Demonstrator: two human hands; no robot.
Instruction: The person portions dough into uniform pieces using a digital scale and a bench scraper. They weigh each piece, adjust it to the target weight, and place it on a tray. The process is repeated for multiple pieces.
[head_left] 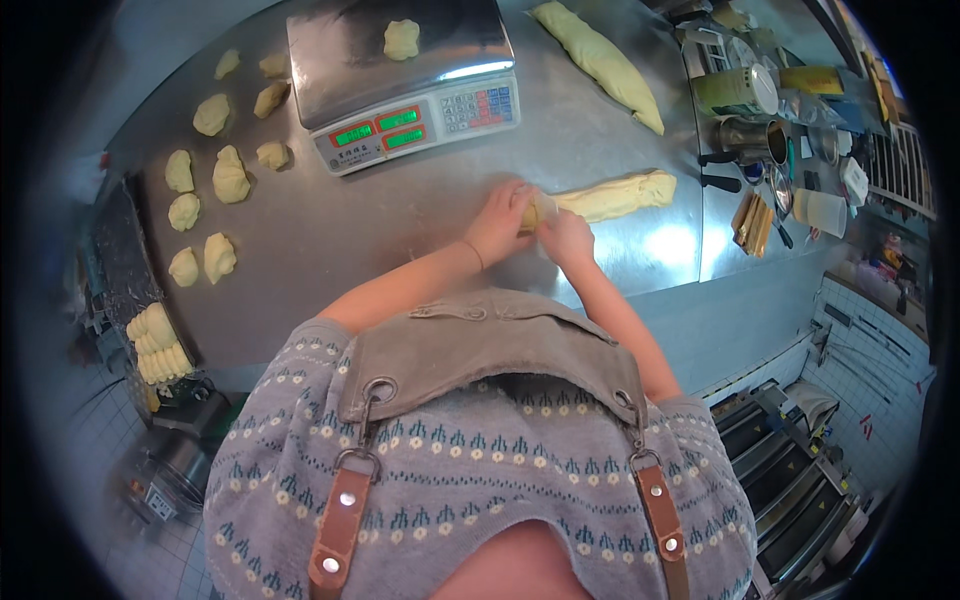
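My left hand (pixel 498 226) is closed around the left end of a long pale dough strip (pixel 622 196), gripping a piece of dough (pixel 530 216). In my right hand (pixel 568 242) is a whitish, translucent dough scraper (pixel 546 210), held upright against the dough at that end; my fingers partly hide it. Both hands are close together at the near side of the steel table (pixel 400 225). Beyond them, a digital scale (pixel 425 118) carries one dough lump (pixel 401 39) on its metal plate.
Several dough pieces (pixel 230 175) lie spread on the left. A thicker dough log (pixel 605 65) rests at the far right. Past it stand a metal jug (pixel 755 140), a tin (pixel 738 92) and a plastic cup (pixel 820 211). Shaped dough (pixel 158 345) sits beyond the left edge.
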